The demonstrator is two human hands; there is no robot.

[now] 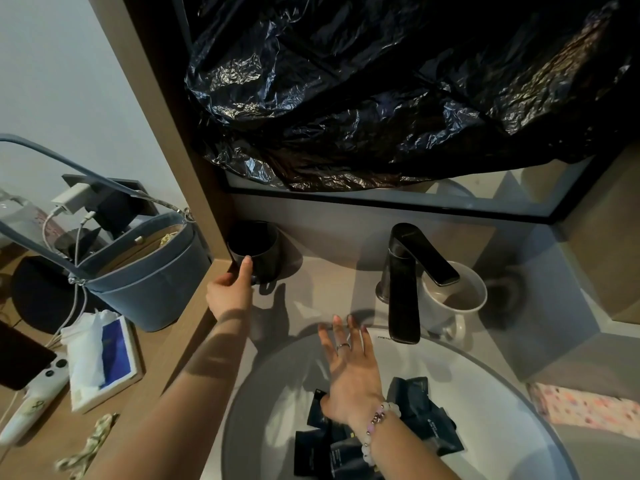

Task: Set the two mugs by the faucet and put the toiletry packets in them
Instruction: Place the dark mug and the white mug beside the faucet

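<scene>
A black mug (258, 249) stands in the back left corner of the counter, against the wooden side panel. My left hand (231, 289) touches its near side with fingers curled round it. A white mug (453, 296) stands upright just right of the dark faucet (403, 282), partly behind the spout. Several black toiletry packets (427, 415) lie in the white sink basin (277, 403). My right hand (349, 368) hovers flat over the basin with fingers spread, holding nothing; it covers some packets.
A black plastic sheet (398, 98) covers the mirror above. On the lower shelf at left stand a blue bucket bag (149, 275), a tissue pack (100, 358), chargers and a white remote (34, 400). A pink patterned cloth (585, 407) lies at the right.
</scene>
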